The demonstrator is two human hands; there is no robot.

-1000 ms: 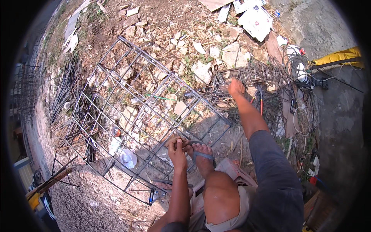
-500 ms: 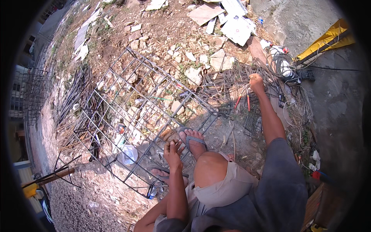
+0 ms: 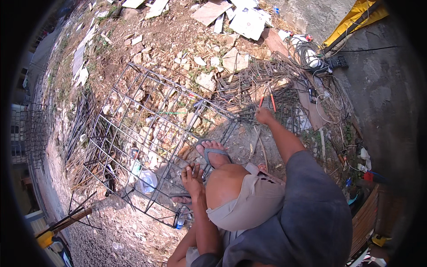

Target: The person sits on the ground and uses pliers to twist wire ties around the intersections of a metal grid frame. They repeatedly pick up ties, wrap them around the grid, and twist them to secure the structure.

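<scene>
My left hand (image 3: 193,181) is raised over the near right side of a cage of tied steel bars (image 3: 152,116). Its fingers are curled together; what they may hold is too small to make out. My right hand (image 3: 265,116) reaches forward with its fingers closed at the near end of one handle of the red-handled pliers (image 3: 272,102). The pliers' handles are spread apart, and their jaws point away from me over a heap of bent steel bars (image 3: 253,82). My sandalled foot (image 3: 214,153) is beside the cage's near right edge.
Long loose bars (image 3: 80,122) lie left of the cage. Stones and broken board (image 3: 247,22) lie beyond it. Coiled cable (image 3: 307,53) and a yellow sheet (image 3: 351,22) are at the far right. A clear plastic bag (image 3: 148,181) lies among the cage bars.
My right hand has drawn back from beyond the pliers to their near handle end. The left hand keeps its curled pose by the cage. The whole view has shifted slightly.
</scene>
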